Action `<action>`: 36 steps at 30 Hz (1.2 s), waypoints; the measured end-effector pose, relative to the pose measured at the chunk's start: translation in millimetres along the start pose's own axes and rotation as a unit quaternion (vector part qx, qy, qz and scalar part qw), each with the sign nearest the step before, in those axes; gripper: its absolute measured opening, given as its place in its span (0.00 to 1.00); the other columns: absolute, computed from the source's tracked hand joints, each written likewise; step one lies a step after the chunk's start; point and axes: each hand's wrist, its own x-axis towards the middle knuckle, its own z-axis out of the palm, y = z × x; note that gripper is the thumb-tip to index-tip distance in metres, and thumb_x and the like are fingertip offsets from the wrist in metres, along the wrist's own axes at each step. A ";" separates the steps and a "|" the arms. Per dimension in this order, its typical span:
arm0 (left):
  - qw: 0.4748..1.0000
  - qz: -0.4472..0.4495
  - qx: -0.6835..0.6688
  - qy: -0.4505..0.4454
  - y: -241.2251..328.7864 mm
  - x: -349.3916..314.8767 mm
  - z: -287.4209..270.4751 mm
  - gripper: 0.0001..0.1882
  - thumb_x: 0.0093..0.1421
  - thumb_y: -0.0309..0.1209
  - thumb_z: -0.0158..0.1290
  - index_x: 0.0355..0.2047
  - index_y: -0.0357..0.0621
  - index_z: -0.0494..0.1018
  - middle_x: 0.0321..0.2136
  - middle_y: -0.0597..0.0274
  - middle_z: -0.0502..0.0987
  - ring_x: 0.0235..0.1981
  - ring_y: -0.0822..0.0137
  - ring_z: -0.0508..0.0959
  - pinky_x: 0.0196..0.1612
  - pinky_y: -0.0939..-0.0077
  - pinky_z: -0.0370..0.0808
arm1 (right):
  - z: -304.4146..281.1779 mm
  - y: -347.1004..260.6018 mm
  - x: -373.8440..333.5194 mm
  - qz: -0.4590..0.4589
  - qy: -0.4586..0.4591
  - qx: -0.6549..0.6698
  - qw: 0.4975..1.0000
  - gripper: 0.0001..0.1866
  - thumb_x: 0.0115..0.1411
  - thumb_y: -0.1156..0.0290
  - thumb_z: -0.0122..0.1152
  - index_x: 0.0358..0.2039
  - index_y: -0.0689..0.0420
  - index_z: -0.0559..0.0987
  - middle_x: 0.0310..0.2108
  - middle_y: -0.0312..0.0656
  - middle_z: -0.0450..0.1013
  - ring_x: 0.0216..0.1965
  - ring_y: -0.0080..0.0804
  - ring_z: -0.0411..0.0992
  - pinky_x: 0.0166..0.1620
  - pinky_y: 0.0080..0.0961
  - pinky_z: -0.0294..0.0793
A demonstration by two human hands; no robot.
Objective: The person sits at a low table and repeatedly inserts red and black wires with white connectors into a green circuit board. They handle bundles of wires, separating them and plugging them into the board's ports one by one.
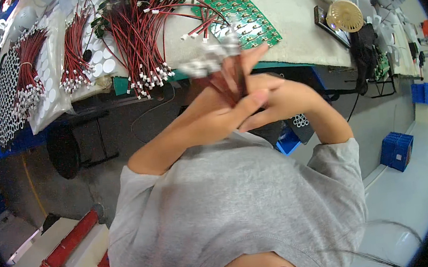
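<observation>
Our left hand (222,114) and right hand (273,98) press together, fingers wrapped around a bundle of red wires (228,74). It rises out of the top of the grip, its blurred white plastic connectors (209,61) fanning up and to the left. Beyond the grip, loose glossy red wire bundles (135,32) lie left, and a flat green circuit board panel (243,15) right, on the table (288,0).

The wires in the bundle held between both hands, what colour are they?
Dark red wires with white connectors at the ends, though blurred; the head view shows them.
</observation>
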 end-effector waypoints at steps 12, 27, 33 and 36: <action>0.996 0.001 0.085 0.021 -18.2 29.1 12.8 0.17 0.54 0.37 0.43 0.37 0.36 0.69 0.44 0.49 0.66 0.46 0.55 0.64 0.49 0.67 0.57 | -0.3 9.3 -17.3 0.129 0.155 0.090 0.975 0.06 0.45 0.76 0.55 0.25 0.63 0.72 0.23 0.39 0.70 0.25 0.22 0.68 0.28 0.20 0.69; 0.929 -0.048 0.366 0.025 -58.5 -6.6 8.1 0.15 0.51 0.32 0.45 0.36 0.34 0.68 0.44 0.49 0.66 0.50 0.55 0.61 0.51 0.61 0.54 | -58.0 62.3 16.8 0.152 0.186 -0.112 0.964 0.05 0.46 0.80 0.55 0.26 0.64 0.72 0.22 0.36 0.69 0.25 0.19 0.65 0.30 0.17 0.66; 0.935 -0.049 0.349 0.037 -62.2 -9.0 8.9 0.14 0.50 0.31 0.45 0.35 0.34 0.69 0.44 0.50 0.66 0.49 0.56 0.62 0.52 0.61 0.54 | -53.6 66.6 17.4 0.141 0.198 -0.115 0.963 0.05 0.45 0.78 0.55 0.25 0.64 0.72 0.19 0.38 0.69 0.22 0.20 0.65 0.28 0.19 0.66; 0.939 -0.051 0.336 0.050 -60.8 -7.4 9.0 0.14 0.50 0.31 0.45 0.35 0.34 0.69 0.44 0.51 0.66 0.49 0.56 0.62 0.52 0.60 0.54 | -51.0 70.3 19.1 0.132 0.214 -0.110 0.962 0.06 0.45 0.75 0.56 0.24 0.64 0.72 0.16 0.40 0.68 0.19 0.21 0.65 0.25 0.20 0.65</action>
